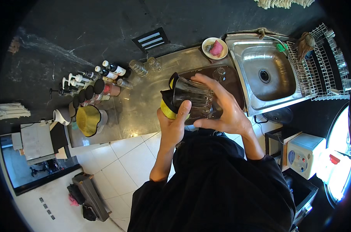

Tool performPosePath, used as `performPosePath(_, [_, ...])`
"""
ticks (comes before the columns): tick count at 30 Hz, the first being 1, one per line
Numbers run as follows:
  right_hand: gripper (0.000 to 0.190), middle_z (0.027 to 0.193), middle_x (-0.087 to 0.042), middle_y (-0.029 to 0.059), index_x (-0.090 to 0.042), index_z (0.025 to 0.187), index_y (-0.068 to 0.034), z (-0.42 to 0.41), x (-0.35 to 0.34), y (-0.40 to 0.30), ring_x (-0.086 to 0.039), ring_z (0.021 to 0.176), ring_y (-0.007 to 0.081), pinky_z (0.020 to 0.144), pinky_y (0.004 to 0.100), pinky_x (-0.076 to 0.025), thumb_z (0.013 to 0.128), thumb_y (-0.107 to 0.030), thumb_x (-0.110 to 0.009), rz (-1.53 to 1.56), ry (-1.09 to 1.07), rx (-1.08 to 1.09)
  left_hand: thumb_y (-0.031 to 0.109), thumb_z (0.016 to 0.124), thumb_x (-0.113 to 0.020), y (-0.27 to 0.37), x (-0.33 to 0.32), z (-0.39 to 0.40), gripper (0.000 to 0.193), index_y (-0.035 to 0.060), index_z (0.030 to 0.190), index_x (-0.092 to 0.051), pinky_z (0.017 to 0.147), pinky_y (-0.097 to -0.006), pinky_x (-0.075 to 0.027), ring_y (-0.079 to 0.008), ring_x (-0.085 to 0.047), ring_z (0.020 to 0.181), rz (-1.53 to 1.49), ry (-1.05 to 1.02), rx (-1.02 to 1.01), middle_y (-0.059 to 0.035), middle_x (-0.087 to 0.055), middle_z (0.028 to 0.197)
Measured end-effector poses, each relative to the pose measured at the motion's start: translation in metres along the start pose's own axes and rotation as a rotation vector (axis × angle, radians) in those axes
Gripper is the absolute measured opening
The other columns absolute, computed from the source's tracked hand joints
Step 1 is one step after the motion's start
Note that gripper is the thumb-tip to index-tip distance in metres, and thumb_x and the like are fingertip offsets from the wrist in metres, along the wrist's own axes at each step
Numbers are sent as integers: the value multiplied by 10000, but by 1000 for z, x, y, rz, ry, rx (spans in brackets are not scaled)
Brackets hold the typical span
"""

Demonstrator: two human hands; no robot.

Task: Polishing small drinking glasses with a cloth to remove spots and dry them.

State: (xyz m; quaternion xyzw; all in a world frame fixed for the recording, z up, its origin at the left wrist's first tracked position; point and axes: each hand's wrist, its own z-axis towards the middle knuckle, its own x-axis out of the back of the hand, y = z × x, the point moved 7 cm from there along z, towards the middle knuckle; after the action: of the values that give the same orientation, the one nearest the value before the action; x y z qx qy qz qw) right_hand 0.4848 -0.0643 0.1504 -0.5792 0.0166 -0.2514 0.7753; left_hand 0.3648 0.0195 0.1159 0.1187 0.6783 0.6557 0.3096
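A clear ribbed drinking glass (193,94) lies tilted on its side in the air above the steel counter. My left hand (173,125) grips it near the mouth, thumb against the outside. Between that palm and the glass is a yellow cloth (167,106) with black edging, part of it folded up over the rim. My right hand (230,111), wet, curves around the base end with thumb and fingers spread; whether a fingertip touches the glass is hard to tell. Beneath them a brown tray (236,84) carries a second clear glass (220,74).
Right of the tray is a steel sink (268,84), then a wire dish rack (317,69). A bowl (206,52) with a pink sponge stands by the wall. Glasses (138,68), bottles (116,69) and a yellow cloth over a container (88,120) occupy the counter's left part.
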Motion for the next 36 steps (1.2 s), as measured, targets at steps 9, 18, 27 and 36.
performPosePath(9, [512,1244,-558,138,-507,1281,-28,-8,-1,11,-582,1062,198,866,298,-495,796,21,-666,211,16,-51,197,868,-677,-6,2,-5,285,8,1065,-596,764,-242,-474,-88,-597,836,23,-41,31,-34,-648,959])
performPosePath(18, [544,1251,-553,138,-533,1253,-35,1,5,-20,-608,1003,225,841,339,-505,739,-8,-710,-160,96,140,189,900,-644,2,2,-3,240,-6,1038,-614,675,-205,-462,-51,-560,769,22,-42,-5,-9,-646,908])
performPosePath(27, [465,1203,-583,115,-568,1216,-36,-4,5,1,-620,992,196,865,316,-502,773,-51,-706,110,54,-84,249,919,-592,-5,2,-10,384,-8,1195,-525,874,-308,-453,-142,-583,1000,-92,-193,118,-80,-615,1116])
performPosePath(36, [444,1310,-518,127,-645,1109,-53,-1,-3,-18,-554,1143,310,927,372,-483,678,2,-741,-164,-21,82,288,938,-577,-10,8,0,333,-19,1066,-587,699,-235,-490,-83,-600,797,-165,9,176,-50,-646,959])
